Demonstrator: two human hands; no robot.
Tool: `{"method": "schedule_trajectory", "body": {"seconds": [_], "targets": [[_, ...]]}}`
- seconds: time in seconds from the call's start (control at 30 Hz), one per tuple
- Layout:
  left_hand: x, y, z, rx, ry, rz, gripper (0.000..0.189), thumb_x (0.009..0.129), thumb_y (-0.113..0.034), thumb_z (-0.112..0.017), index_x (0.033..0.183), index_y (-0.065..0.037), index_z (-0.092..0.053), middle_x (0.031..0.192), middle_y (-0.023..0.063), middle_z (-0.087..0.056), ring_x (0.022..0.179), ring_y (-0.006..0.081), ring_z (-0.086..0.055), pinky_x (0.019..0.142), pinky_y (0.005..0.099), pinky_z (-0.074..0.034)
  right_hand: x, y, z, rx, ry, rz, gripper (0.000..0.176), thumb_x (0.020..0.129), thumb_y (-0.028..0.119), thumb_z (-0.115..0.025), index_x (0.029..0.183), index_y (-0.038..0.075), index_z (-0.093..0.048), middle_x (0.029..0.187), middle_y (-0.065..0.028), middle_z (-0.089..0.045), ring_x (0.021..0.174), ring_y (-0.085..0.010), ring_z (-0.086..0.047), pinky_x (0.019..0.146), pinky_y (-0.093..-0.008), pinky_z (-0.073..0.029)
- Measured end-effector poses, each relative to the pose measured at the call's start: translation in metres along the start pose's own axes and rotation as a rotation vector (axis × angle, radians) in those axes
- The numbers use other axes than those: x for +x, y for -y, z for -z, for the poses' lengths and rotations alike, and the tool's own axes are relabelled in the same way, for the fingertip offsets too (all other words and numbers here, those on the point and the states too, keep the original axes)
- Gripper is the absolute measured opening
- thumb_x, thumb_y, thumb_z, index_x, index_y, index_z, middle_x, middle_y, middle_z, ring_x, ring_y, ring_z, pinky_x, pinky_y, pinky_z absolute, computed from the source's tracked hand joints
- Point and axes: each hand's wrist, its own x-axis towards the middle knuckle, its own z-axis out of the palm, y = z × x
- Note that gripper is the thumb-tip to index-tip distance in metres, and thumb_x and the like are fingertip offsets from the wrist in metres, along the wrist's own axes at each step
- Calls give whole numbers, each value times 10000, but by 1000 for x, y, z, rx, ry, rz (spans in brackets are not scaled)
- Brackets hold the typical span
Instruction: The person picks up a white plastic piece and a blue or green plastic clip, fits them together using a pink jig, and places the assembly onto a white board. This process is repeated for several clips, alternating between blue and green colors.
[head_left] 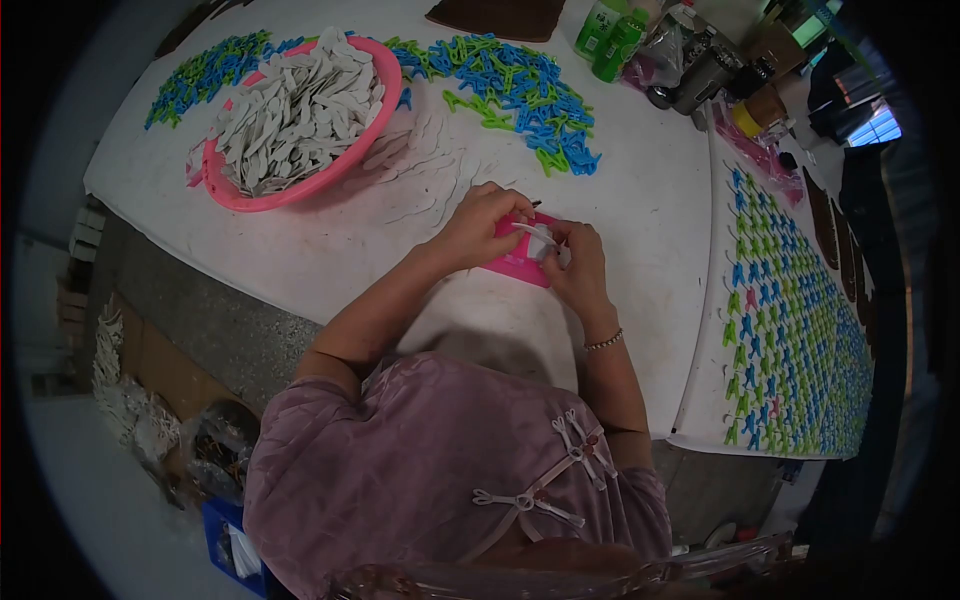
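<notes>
My left hand (487, 222) and my right hand (580, 262) meet over a small bright pink board (515, 266) on the white table. Between them is a thin, curved white strip (537, 233); the fingers of both hands are pinched on it. A whitish piece lies on the board under my right fingers, partly covered by them. To the left, loose greyish-white flat strips (425, 170) are spread on the table beside a pink basin (345, 170) heaped with similar long pieces (298, 120).
Blue and green plastic clips (520, 90) lie in piles behind the basin. Rows of such clips cover the side table (790, 320) at right. Green bottles (620, 45) and a dark flask (703, 78) stand at the back right. A blue crate (232, 545) sits on the floor.
</notes>
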Motion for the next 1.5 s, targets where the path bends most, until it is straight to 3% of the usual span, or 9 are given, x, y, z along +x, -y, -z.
{"method": "schedule_trajectory", "body": {"seconds": [0.13, 0.2, 0.73, 0.83, 0.9, 1.03, 1.1, 1.33, 1.5], "targets": [[-1, 5, -11, -86, 16, 22, 251, 716, -127, -683, 951, -100, -599, 847, 29, -648, 815, 213, -569, 812, 349, -403, -4, -4, 7, -10, 31, -65, 272, 693, 20, -614, 960, 35, -565, 836, -121, -586, 788, -309, -532, 722, -423, -408], [0, 6, -15, -82, 20, 17, 229, 715, -126, -678, 928, -101, -595, 834, 21, -646, 796, 206, -574, 797, 341, -402, -8, -8, 7, -71, 18, -36, 308, 690, -9, -617, 989, 53, -570, 863, -81, -590, 784, -243, -539, 728, -364, -437], [18, -9, -36, -123, 65, -10, 252, 670, -98, -680, 905, -95, -588, 804, 28, -645, 777, 228, -581, 756, 360, -427, 20, 27, 53, -167, -1, 31, 300, 678, 1, -601, 969, 63, -561, 828, -81, -564, 765, -272, -521, 740, -395, -392], [20, -9, -40, -102, 51, -31, 248, 687, -101, -689, 913, -95, -587, 818, 37, -642, 775, 234, -579, 740, 366, -439, 28, 32, 58, -130, 81, 46, 324, 694, -26, -602, 1006, 55, -569, 878, -67, -574, 829, -214, -533, 754, -338, -438], [19, -7, -31, -152, 60, 75, 267, 706, -95, -696, 946, -83, -580, 851, 62, -638, 796, 235, -578, 734, 358, -446, 35, 25, 57, 292, 67, -175, 284, 756, 12, -632, 1033, 45, -581, 929, -49, -606, 868, -150, -552, 777, -303, -448], [8, 14, -16, -306, -115, 147, 309, 717, -79, -693, 989, -68, -547, 860, 58, -600, 796, 187, -543, 738, 310, -438, 48, -41, 31, 394, 145, -374, 229, 811, 74, -661, 1027, 29, -600, 882, -29, -629, 814, -105, -561, 749, -276, -465], [5, 31, -14, -439, -166, 259, 361, 721, -67, -688, 1031, -58, -502, 863, 34, -539, 778, 136, -480, 734, 264, -421, 56, -63, 13, 87, 243, -398, 181, 848, 187, -648, 977, 62, -623, 843, -124, -662, 764, -265, -646, 709, -341, -512], [7, 35, 1, -505, -145, 341, 355, 757, -16, -661, 1039, -56, -448, 853, -7, -439, 794, 99, -415, 770, 236, -375, 91, -67, -34, -348, 285, -447, 184, 859, 257, -625, 921, 84, -614, 863, -138, -675, 812, -330, -647, 700, -426, -504], [7, 36, 6, -697, -92, 430, 367, 760, -28, -657, 1068, -57, -459, 864, -8, -485, 774, 87, -450, 712, 232, -407, 77, -77, -35, -364, 45, -198, 162, 859, 215, -629, 907, 64, -594, 847, -159, -652, 787, -349, -633, 693, -423, -503]]}}
